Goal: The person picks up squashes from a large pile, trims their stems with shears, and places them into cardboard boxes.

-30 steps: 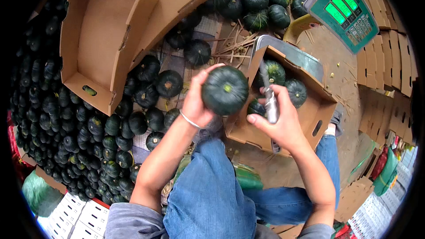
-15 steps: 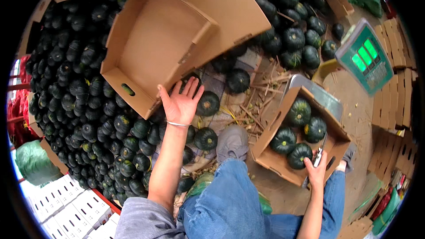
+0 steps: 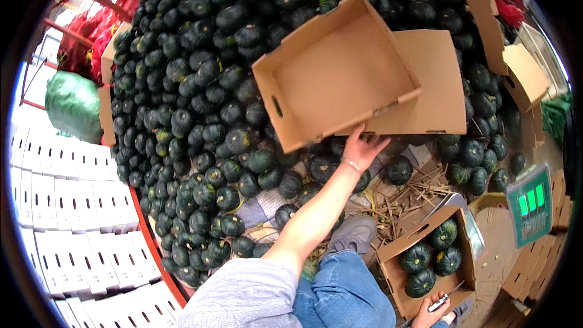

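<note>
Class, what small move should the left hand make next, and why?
Perhaps the left hand should take the dark green squash just to its right: the hand looks open and empty, the squash lies uncovered nearby, and the box holding four others has bare cardboard left.

Pumpkins (image 3: pixel 416 257) are sitting in a carton (image 3: pixel 390 268) at four o'clock; a box (image 3: pixel 340 73) is lying at one, more pumpkins (image 3: pixel 178 70) spreading at ten.

No legible text, scale display (image 3: pixel 531 200) unreadable
</note>
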`<action>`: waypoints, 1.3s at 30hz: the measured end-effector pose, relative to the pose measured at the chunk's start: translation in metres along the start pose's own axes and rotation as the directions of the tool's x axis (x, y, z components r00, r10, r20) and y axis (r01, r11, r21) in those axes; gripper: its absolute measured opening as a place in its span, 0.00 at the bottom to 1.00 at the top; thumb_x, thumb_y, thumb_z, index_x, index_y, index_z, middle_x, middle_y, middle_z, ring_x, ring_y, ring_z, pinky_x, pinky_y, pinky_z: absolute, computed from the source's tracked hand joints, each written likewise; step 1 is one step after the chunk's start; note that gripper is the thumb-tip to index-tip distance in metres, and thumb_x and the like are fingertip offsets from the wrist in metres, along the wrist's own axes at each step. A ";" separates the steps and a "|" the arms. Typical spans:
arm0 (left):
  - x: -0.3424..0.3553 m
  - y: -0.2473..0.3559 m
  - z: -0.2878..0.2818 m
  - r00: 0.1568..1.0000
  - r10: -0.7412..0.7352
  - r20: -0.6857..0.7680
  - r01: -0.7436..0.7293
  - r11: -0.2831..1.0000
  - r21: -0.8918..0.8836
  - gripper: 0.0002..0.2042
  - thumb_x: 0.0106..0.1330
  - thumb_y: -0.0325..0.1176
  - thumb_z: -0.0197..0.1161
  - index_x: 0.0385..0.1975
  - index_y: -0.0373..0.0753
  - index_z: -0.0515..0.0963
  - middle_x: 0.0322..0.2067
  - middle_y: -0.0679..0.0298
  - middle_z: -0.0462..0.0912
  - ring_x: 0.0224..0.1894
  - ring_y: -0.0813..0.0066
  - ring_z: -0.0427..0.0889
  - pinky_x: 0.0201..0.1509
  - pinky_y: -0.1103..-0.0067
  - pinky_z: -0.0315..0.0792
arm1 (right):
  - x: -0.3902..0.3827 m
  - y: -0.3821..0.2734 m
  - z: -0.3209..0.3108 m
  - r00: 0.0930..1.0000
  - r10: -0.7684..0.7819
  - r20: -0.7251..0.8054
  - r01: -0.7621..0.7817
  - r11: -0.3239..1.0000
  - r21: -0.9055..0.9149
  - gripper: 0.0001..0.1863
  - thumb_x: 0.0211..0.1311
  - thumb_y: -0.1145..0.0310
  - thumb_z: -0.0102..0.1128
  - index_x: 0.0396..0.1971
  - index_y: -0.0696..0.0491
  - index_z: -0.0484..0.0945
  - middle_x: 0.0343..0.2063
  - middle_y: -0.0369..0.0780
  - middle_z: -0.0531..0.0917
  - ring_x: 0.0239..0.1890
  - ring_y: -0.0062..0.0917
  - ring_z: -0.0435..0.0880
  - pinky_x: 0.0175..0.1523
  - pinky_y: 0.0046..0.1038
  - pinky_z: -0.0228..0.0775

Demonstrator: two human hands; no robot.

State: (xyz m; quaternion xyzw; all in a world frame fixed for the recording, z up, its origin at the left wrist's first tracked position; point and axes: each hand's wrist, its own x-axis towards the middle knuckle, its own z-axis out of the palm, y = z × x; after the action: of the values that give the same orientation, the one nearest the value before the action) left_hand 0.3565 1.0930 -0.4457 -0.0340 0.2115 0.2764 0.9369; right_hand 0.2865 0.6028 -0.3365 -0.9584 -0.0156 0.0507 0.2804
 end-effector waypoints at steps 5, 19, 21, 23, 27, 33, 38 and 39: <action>0.014 0.001 0.002 1.000 -0.018 0.016 0.019 0.998 -0.053 0.24 0.59 0.41 0.63 0.53 0.42 0.65 0.52 0.56 0.66 0.56 0.49 0.66 0.59 0.44 0.61 | -0.004 0.019 0.007 0.990 0.128 0.050 -0.137 0.941 0.311 0.32 0.48 0.82 0.56 0.57 0.58 0.59 0.52 0.44 0.69 0.48 0.32 0.72 0.57 0.32 0.62; -0.209 0.253 0.019 0.755 0.652 0.065 -0.655 0.747 0.114 0.41 0.56 0.47 0.65 0.62 0.29 0.51 0.65 0.49 0.53 0.67 0.51 0.53 0.71 0.55 0.48 | 0.007 -0.024 0.014 0.999 0.004 0.047 -0.011 0.990 0.141 0.30 0.47 0.78 0.61 0.54 0.58 0.63 0.49 0.45 0.73 0.48 0.33 0.75 0.56 0.32 0.64; -0.223 0.259 0.008 0.823 0.567 -0.039 -0.562 0.822 0.091 0.43 0.58 0.50 0.63 0.63 0.27 0.48 0.65 0.48 0.53 0.68 0.51 0.52 0.71 0.55 0.48 | 0.009 -0.030 0.012 0.998 0.008 0.060 -0.017 0.989 0.145 0.30 0.48 0.78 0.61 0.54 0.58 0.63 0.50 0.45 0.72 0.47 0.32 0.75 0.55 0.32 0.64; -0.221 0.265 -0.007 0.849 0.528 0.005 -0.492 0.788 0.370 0.32 0.66 0.45 0.55 0.62 0.29 0.54 0.64 0.45 0.54 0.68 0.52 0.51 0.71 0.55 0.47 | 0.009 -0.034 0.016 0.998 0.008 0.065 -0.019 0.982 0.186 0.30 0.48 0.78 0.60 0.54 0.58 0.63 0.50 0.44 0.72 0.47 0.32 0.75 0.55 0.32 0.64; -0.152 0.190 -0.008 0.871 0.409 0.270 -0.086 -0.415 0.906 0.25 0.57 0.29 0.62 0.56 0.33 0.67 0.55 0.54 0.71 0.56 0.65 0.72 0.58 0.71 0.68 | 0.012 -0.046 0.010 0.994 -0.036 0.107 0.023 0.993 0.116 0.31 0.48 0.78 0.60 0.55 0.57 0.62 0.51 0.44 0.72 0.48 0.32 0.75 0.56 0.32 0.64; -0.021 0.053 0.006 0.956 -0.213 0.203 -0.263 -0.927 0.267 0.37 0.44 0.33 0.68 0.59 0.41 0.61 0.60 0.55 0.61 0.63 0.50 0.58 0.60 0.62 0.65 | 0.032 -0.065 0.004 0.983 -0.122 0.135 0.117 0.992 0.046 0.32 0.47 0.78 0.61 0.56 0.58 0.61 0.52 0.45 0.72 0.49 0.34 0.75 0.56 0.32 0.66; 0.037 0.065 0.030 0.966 -0.238 -0.103 -0.136 -0.804 0.578 0.36 0.43 0.39 0.70 0.58 0.45 0.66 0.53 0.56 0.71 0.56 0.55 0.70 0.52 0.60 0.72 | 0.040 -0.087 0.008 0.980 -0.127 0.152 0.117 0.990 0.074 0.33 0.46 0.76 0.62 0.55 0.58 0.62 0.52 0.45 0.72 0.49 0.34 0.75 0.56 0.32 0.66; 0.033 0.060 0.045 0.928 -0.277 -0.247 0.039 -0.589 0.807 0.35 0.44 0.39 0.69 0.58 0.44 0.66 0.51 0.55 0.74 0.53 0.56 0.73 0.51 0.60 0.73 | 0.041 -0.087 0.008 0.982 -0.116 0.151 0.108 0.992 0.060 0.33 0.45 0.76 0.62 0.55 0.58 0.62 0.52 0.46 0.73 0.49 0.34 0.75 0.56 0.32 0.66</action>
State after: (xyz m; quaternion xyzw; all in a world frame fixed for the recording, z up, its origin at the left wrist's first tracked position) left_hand 0.3670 1.1686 -0.4154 0.7848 0.2664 -0.2240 0.5128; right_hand 0.3260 0.6824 -0.2997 -0.9417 -0.0896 0.1091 0.3054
